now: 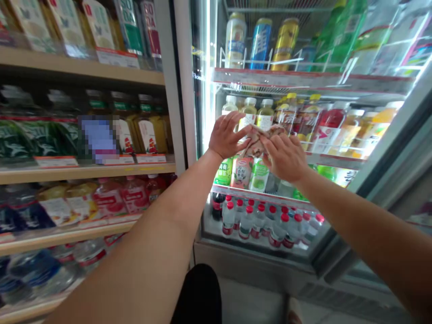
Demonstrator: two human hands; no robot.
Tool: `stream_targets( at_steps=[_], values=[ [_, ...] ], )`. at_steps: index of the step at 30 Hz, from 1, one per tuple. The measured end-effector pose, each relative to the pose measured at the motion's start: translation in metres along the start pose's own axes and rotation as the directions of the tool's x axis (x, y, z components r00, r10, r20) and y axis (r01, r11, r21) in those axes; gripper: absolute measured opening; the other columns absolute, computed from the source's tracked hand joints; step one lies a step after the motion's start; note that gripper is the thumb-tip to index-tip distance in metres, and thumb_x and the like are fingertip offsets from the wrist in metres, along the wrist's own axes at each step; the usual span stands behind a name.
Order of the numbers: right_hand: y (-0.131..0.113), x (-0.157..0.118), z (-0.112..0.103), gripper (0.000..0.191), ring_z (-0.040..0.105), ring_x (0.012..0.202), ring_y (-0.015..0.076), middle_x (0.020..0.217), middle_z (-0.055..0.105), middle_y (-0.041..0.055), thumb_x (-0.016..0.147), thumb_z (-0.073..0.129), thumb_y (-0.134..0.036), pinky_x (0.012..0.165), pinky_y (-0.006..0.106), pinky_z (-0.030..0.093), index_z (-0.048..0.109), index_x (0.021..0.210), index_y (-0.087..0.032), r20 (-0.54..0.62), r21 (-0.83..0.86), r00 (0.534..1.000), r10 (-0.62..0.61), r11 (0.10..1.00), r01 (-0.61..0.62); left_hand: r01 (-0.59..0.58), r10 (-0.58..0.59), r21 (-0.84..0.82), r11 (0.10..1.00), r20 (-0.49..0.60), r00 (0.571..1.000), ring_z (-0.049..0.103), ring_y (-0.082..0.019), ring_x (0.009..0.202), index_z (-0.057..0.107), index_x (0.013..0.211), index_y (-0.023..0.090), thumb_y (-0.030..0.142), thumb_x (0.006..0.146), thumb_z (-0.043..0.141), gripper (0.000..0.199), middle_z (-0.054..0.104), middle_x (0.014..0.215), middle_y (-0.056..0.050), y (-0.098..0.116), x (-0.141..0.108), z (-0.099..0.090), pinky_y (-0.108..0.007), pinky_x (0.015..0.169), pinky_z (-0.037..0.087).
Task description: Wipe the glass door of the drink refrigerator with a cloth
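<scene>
A crumpled pinkish-brown cloth (255, 143) is stretched between my two hands, in front of the lit drinks cooler. My left hand (228, 134) pinches its left side, thumb below and fingers bent above. On the right side, the fingers of my right hand (285, 155) close over the cloth, palm down. Behind the cloth stand bottles with pale caps (249, 108) on the cooler's middle shelf. Just under my hands are a pink carton-like drink (241, 172) and a green one (258, 174). Part of the cloth is hidden by my fingers.
Cans (260, 42) and large green bottles (346, 40) fill the cooler's top shelf. Several red-capped water bottles (259, 218) stand at the bottom. To the left, an open shelf unit (84, 173) holds rows of bottles. A metal post (184, 90) separates the two. My knee (201, 292) shows below.
</scene>
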State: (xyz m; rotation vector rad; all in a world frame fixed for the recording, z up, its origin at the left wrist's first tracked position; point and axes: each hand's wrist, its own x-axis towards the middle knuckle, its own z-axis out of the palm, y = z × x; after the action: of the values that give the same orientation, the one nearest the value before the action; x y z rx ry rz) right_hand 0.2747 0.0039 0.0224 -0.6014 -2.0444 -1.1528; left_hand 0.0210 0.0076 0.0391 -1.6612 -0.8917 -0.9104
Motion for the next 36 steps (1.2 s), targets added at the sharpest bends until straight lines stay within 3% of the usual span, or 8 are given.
stream_targets(
  at_steps=[4, 7, 12, 17, 20, 24, 28, 36],
  values=[
    [-0.016, 0.008, -0.010, 0.054, 0.057, 0.127, 0.0362, 0.143, 0.061, 0.0147, 0.099, 0.052, -0.041, 0.109, 0.055, 0.039, 0.052, 0.150, -0.021, -0.087, 0.052, 0.996, 0.030, 0.998, -0.025, -0.020, 0.022, 0.042, 0.999, -0.046, 0.999, 0.048, -0.032, 0.143, 0.064, 0.126, 0.029, 0.047, 0.100, 0.056, 0.033, 0.059, 0.146, -0.010, 0.001, 0.000, 0.000, -0.053, 0.117, 0.034],
    [-0.019, 0.016, -0.007, 0.060, 0.044, 0.146, 0.0325, 0.161, 0.047, 0.0077, 0.101, 0.051, -0.036, 0.122, 0.055, 0.030, 0.041, 0.159, -0.028, -0.098, 0.153, 0.993, -0.061, 0.985, 0.076, -0.013, 0.014, 0.029, 1.000, -0.059, 0.998, 0.047, -0.031, 0.143, 0.063, 0.127, 0.027, 0.048, 0.101, 0.053, 0.035, 0.059, 0.146, -0.011, 0.001, -0.001, 0.001, -0.052, 0.118, 0.034],
    [-0.005, 0.013, 0.018, 0.067, 0.031, 0.156, 0.0232, 0.168, 0.034, 0.0050, 0.102, 0.046, -0.022, 0.126, 0.049, 0.029, 0.024, 0.166, -0.025, -0.032, 0.241, 0.977, -0.211, 0.947, 0.212, 0.009, -0.007, 0.031, 0.999, -0.048, 0.999, 0.048, -0.031, 0.143, 0.059, 0.130, 0.020, 0.049, 0.102, 0.049, 0.042, 0.059, 0.145, -0.015, 0.001, -0.001, 0.001, -0.051, 0.119, 0.035],
    [0.024, 0.002, 0.024, 0.069, 0.035, 0.154, 0.0206, 0.166, 0.038, 0.0004, 0.102, 0.045, -0.023, 0.127, 0.049, 0.026, 0.020, 0.166, -0.030, -0.074, 0.167, 0.971, -0.227, 0.957, 0.236, 0.086, -0.086, 0.003, 0.996, 0.021, 0.996, 0.035, -0.029, 0.152, 0.052, 0.141, 0.018, 0.038, 0.105, 0.041, 0.042, 0.049, 0.155, -0.016, 0.004, 0.000, -0.003, -0.052, 0.126, 0.026],
    [0.050, 0.007, 0.013, 0.064, 0.036, 0.154, 0.0246, 0.163, 0.043, 0.0029, 0.100, 0.045, -0.027, 0.126, 0.052, 0.022, 0.033, 0.163, -0.026, -0.177, 0.089, 0.975, -0.134, 0.985, 0.151, 0.150, -0.150, 0.000, 0.989, 0.017, 0.989, 0.021, -0.028, 0.159, 0.043, 0.151, 0.023, 0.032, 0.103, 0.039, 0.049, 0.040, 0.164, -0.011, 0.005, 0.002, -0.004, -0.056, 0.130, 0.013],
    [0.079, 0.027, 0.000, 0.061, 0.031, 0.156, 0.0318, 0.166, 0.039, 0.0095, 0.098, 0.044, -0.032, 0.124, 0.057, 0.020, 0.045, 0.157, -0.019, -0.263, 0.087, 0.948, 0.179, 0.983, -0.162, 0.170, -0.170, -0.011, 0.985, -0.041, 0.985, 0.014, -0.033, 0.160, 0.034, 0.158, 0.027, 0.026, 0.096, 0.042, 0.063, 0.038, 0.166, -0.008, 0.006, 0.004, -0.003, -0.066, 0.128, 0.000],
    [0.079, 0.041, 0.002, 0.062, 0.024, 0.156, 0.0394, 0.169, 0.032, 0.0121, 0.101, 0.045, -0.045, 0.121, 0.062, 0.020, 0.046, 0.157, -0.019, -0.273, 0.116, 0.884, 0.379, 0.925, -0.361, 0.145, -0.145, -0.006, 0.989, -0.083, 0.986, 0.018, -0.034, 0.159, 0.035, 0.158, 0.027, 0.026, 0.094, 0.043, 0.065, 0.042, 0.163, -0.008, 0.006, 0.003, -0.002, -0.067, 0.127, -0.002],
    [0.055, 0.025, 0.007, 0.055, 0.021, 0.157, 0.0371, 0.167, 0.038, 0.0029, 0.101, 0.042, -0.035, 0.120, 0.065, 0.019, 0.045, 0.156, -0.031, -0.144, 0.187, 0.957, 0.253, 0.956, -0.225, 0.138, -0.131, 0.061, 0.989, -0.100, 0.986, 0.018, -0.030, 0.159, 0.036, 0.156, 0.026, 0.025, 0.096, 0.043, 0.061, 0.043, 0.163, -0.008, 0.007, 0.002, -0.003, -0.063, 0.129, 0.001]
  ],
)
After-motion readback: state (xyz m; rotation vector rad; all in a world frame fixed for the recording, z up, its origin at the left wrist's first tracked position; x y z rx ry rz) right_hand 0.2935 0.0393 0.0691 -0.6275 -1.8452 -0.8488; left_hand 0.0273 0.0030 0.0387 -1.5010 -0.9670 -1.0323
